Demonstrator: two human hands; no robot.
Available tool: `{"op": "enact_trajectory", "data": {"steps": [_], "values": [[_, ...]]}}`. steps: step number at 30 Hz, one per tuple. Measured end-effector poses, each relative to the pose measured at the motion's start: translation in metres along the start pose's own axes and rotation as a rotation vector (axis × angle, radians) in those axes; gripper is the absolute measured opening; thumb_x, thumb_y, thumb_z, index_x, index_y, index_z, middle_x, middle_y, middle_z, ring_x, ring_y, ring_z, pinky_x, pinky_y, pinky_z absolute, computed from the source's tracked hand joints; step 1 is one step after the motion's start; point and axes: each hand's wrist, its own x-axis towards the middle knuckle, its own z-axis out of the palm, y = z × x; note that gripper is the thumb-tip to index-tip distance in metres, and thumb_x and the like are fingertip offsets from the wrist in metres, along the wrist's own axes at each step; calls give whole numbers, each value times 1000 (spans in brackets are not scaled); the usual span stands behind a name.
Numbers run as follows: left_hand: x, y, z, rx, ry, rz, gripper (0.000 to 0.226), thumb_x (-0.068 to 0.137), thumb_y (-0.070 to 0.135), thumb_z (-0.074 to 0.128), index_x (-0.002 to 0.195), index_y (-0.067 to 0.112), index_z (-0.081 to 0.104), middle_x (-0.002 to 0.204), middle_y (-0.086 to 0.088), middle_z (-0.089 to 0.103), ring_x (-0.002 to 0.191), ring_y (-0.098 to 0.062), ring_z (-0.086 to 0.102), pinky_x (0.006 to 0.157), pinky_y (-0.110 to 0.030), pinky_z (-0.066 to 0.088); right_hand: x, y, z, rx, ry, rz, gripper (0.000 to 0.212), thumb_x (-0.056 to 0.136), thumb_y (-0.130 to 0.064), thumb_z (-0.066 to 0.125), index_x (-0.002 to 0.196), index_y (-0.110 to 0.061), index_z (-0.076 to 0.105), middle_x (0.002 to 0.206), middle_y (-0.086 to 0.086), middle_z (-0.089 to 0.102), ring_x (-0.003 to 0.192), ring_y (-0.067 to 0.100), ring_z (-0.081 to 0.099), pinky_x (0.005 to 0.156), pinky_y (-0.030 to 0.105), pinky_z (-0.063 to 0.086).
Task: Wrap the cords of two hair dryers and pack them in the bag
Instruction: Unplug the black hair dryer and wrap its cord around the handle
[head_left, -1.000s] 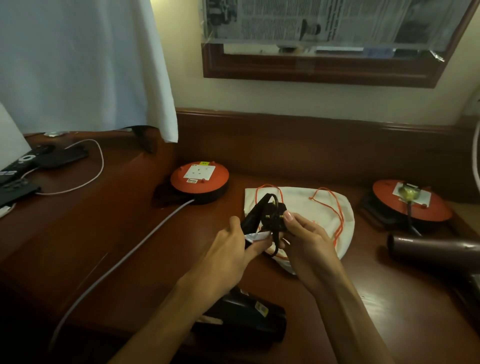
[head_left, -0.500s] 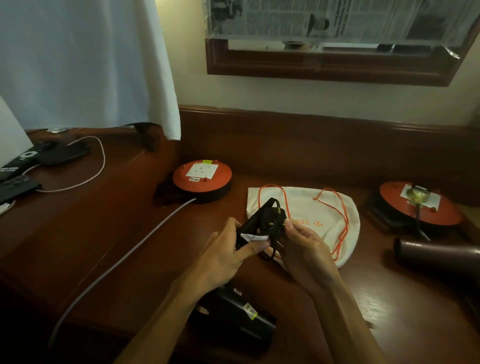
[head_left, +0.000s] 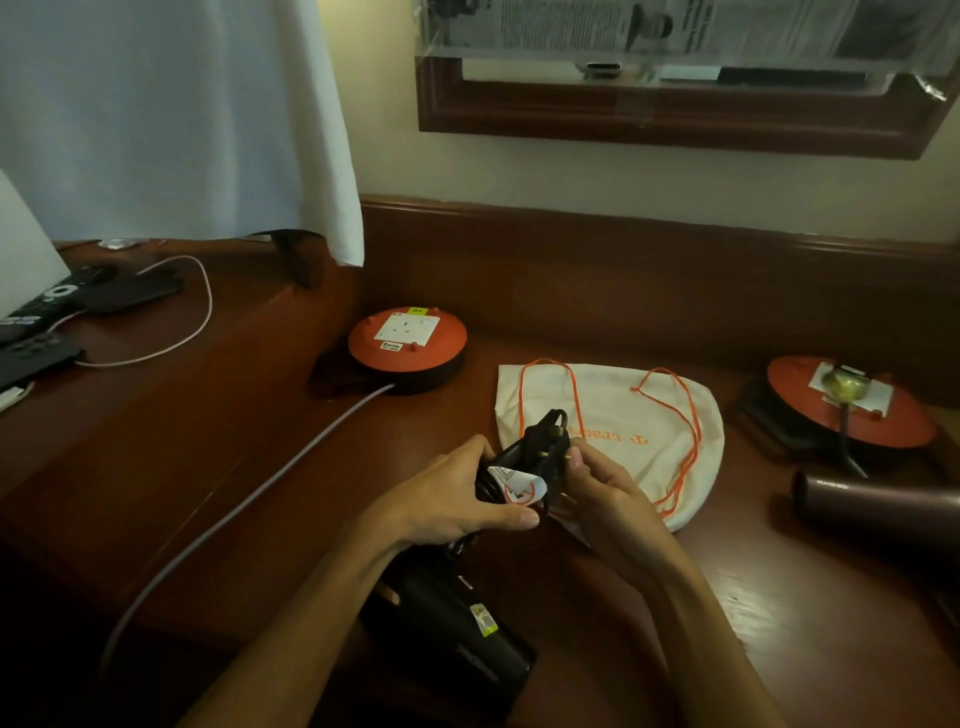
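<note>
A black hair dryer (head_left: 457, 629) lies on the wooden desk under my forearms. Its black cord is bundled with the plug (head_left: 543, 449) and a white tag on top. My left hand (head_left: 447, 499) grips the bundle from the left. My right hand (head_left: 602, 486) pinches the plug from the right. Behind the hands a cream drawstring bag (head_left: 623, 415) with orange cords lies flat. A second, brown hair dryer (head_left: 878, 506) rests at the right edge, its cord running to the right socket reel.
Two orange socket reels stand on the desk, one (head_left: 408, 343) at centre left with a grey cable (head_left: 249, 499) running toward me, one (head_left: 852, 402) at right. Remotes (head_left: 47, 312) and a white wire (head_left: 166, 343) lie on the raised ledge at left. A white cloth (head_left: 171, 114) hangs above.
Both hands stayed on the cord bundle and drew it slightly toward me while turning the plug. The view shifted a little.
</note>
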Motion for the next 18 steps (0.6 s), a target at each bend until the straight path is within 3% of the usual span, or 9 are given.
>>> {"op": "enact_trajectory", "data": {"steps": [1, 3, 6, 9, 11, 15, 18], "values": [[1, -1, -3, 13, -14, -13, 52, 72, 58, 82, 101, 31, 49, 94, 12, 60, 81, -3, 58, 66, -22, 40, 1, 1, -1, -58, 32, -2, 32, 102, -32, 48, 121, -10, 61, 120, 22, 65, 111, 39, 66, 94, 43, 58], [5, -5, -10, 56, -58, -40, 59, 67, 63, 83, 103, 32, 48, 98, 10, 62, 86, -5, 60, 70, -26, 44, -2, -1, -7, -138, 124, -33, 23, 100, -27, 57, 121, -19, 58, 121, 8, 66, 112, 27, 68, 84, 32, 61], [8, -10, -20, 108, -126, -73, 66, 61, 64, 86, 104, 33, 46, 104, 6, 64, 92, -13, 64, 78, -37, 52, -6, -9, -14, -83, 81, -89, 52, 94, -15, 68, 137, -34, 47, 129, -12, 62, 111, 10, 68, 77, 25, 60], [9, -8, -22, 230, -116, -40, 61, 63, 57, 88, 103, 30, 52, 104, 10, 63, 95, -13, 61, 76, -35, 50, 1, -5, -12, -477, 61, -116, 51, 91, -27, 72, 136, -40, 53, 127, -6, 59, 103, 14, 70, 81, 34, 63], [7, -6, -24, 388, -64, -30, 58, 65, 59, 86, 108, 32, 57, 109, 13, 60, 100, -11, 58, 79, -31, 47, 5, 3, -5, -693, 105, -120, 41, 89, -37, 73, 129, -35, 61, 124, -1, 59, 97, 11, 69, 80, 30, 62], [-18, -13, -22, 665, 193, -57, 71, 79, 63, 72, 139, 36, 47, 142, 11, 45, 134, -14, 37, 112, -40, 29, 2, 15, 11, -725, 171, -91, 30, 87, -37, 74, 114, -25, 68, 112, -2, 56, 91, 7, 63, 72, 18, 56], [-58, -32, -4, 654, 556, -204, 67, 89, 58, 63, 147, 32, 39, 156, 1, 31, 143, -22, 27, 115, -41, 27, -4, 22, 19, -892, 148, -60, 34, 83, -47, 76, 108, -27, 67, 102, -7, 56, 85, 6, 57, 67, 16, 46]]}}
